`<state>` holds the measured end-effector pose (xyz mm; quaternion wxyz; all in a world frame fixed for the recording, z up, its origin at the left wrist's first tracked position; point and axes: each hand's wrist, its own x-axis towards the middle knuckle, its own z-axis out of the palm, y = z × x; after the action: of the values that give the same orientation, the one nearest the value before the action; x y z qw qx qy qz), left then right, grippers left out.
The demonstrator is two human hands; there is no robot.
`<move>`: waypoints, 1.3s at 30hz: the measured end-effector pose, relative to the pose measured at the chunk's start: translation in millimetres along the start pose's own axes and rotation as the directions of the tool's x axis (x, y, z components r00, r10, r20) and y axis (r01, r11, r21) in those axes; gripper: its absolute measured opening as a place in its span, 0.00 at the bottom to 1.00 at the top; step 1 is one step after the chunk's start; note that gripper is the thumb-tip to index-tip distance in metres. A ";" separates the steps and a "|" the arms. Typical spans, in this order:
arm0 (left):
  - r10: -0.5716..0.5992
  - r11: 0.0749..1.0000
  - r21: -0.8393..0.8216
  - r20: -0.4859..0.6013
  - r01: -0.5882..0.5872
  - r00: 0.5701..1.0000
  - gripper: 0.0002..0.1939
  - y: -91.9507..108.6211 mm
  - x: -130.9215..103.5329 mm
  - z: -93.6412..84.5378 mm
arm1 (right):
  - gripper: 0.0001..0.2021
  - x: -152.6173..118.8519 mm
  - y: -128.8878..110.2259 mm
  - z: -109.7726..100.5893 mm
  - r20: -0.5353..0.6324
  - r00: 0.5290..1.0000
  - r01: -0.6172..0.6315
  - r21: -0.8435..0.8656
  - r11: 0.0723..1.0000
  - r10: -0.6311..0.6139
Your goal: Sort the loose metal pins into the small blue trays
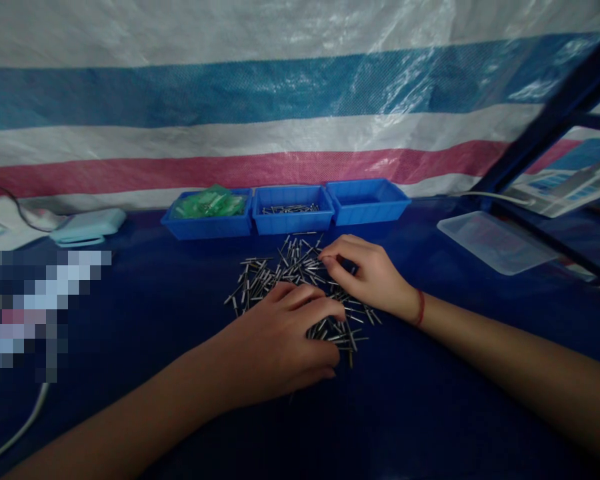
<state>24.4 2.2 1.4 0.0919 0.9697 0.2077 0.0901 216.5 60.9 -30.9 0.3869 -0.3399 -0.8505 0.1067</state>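
A loose pile of silver blind rivets with thin pins lies spread on the dark blue tabletop. Over its near left part rests my left hand, its fingers curved and apart, with rivets showing in the gap between them. At the pile's far right edge is my right hand, thumb and forefinger tips pinched together among the rivets. Whatever sits between those tips is too small to make out. Behind the pile, a blue bin in the middle contains more rivets.
A left blue bin holds green plastic bags; a right blue bin shows a bare floor. A translucent lid lies at right, near a dark metal frame. A pale blue case sits at left. Striped sheeting hangs behind.
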 end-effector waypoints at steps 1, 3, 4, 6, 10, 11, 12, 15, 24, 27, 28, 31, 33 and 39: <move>0.005 1.000 -0.008 -0.001 -0.005 1.000 0.06 0.6 0.4 0.1 | 0.08 0.1 -0.1 -0.2 0.000 1.000 0.004 0.003 1.000 -0.004; 0.000 0.998 -0.057 -0.013 -0.001 1.000 0.06 2.2 1.0 -0.9 | 0.08 0.0 -0.6 -1.2 0.004 1.000 0.008 0.011 1.000 -0.008; -0.010 0.994 -0.108 -0.026 0.008 1.000 0.06 2.7 1.2 -1.8 | 0.08 -0.4 -1.3 -2.0 0.005 1.000 0.007 0.017 1.000 -0.007; -0.047 0.964 -0.264 -0.067 0.028 0.997 0.05 2.3 1.4 -3.9 | 0.11 -1.7 -3.9 -4.0 0.011 1.000 0.001 0.054 0.999 -0.002; -0.245 0.857 -0.508 -0.264 0.082 0.933 0.04 -6.5 1.3 -2.8 | 0.20 -5.5 -15.0 -7.5 -0.001 1.000 -0.010 0.268 0.963 0.011; -0.303 0.841 -0.532 -0.317 0.095 0.899 0.04 -9.6 1.4 -1.1 | 0.21 -6.1 -18.7 -7.8 0.005 1.000 -0.007 0.318 0.948 0.006; -0.349 0.831 -0.546 -0.363 0.106 0.864 0.04 -12.4 1.6 1.0 | 0.20 -6.4 -22.6 -7.8 0.017 1.000 -0.003 0.354 0.935 -0.003; -0.414 0.820 -0.558 -0.430 0.124 0.802 0.03 -17.6 2.5 6.9 | 0.12 -5.7 -33.7 -6.5 0.067 0.998 -0.038 0.430 0.902 0.010; -0.533 0.760 -0.604 -0.370 0.239 0.761 0.04 -14.3 3.9 7.2 | 0.06 -6.3 -37.3 -0.9 0.030 0.961 -0.249 0.532 0.809 0.276; -0.584 0.712 -0.632 -0.293 0.306 0.757 0.09 -11.1 6.0 3.1 | 0.06 -6.8 -36.5 -2.0 -0.016 0.961 -0.231 0.510 0.829 0.278; -0.600 0.691 -0.646 -0.264 0.323 0.755 0.11 -9.2 6.7 1.0 | 0.06 -6.8 -37.2 -2.7 -0.027 0.965 -0.213 0.504 0.837 0.262; -0.643 0.612 -0.695 -0.158 0.378 0.750 0.15 -1.8 7.8 -5.6 | 0.04 -6.8 -41.1 -4.9 -0.042 0.972 -0.180 0.505 0.844 0.232; -0.669 0.542 -0.733 -0.079 0.412 0.739 0.16 2.3 8.2 -8.1 | 0.04 -7.5 -43.8 -5.3 -0.039 0.972 -0.178 0.516 0.838 0.231; -0.692 0.283 -0.878 0.091 0.385 0.716 0.15 3.1 10.5 -0.5 | 0.04 -10.4 -44.8 -0.8 -0.024 0.964 -0.205 0.567 0.798 0.264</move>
<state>34.9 3.8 3.9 0.5466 0.6315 0.4656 0.2927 199.8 20.5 -16.5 0.4958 -0.3193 -0.7123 0.3806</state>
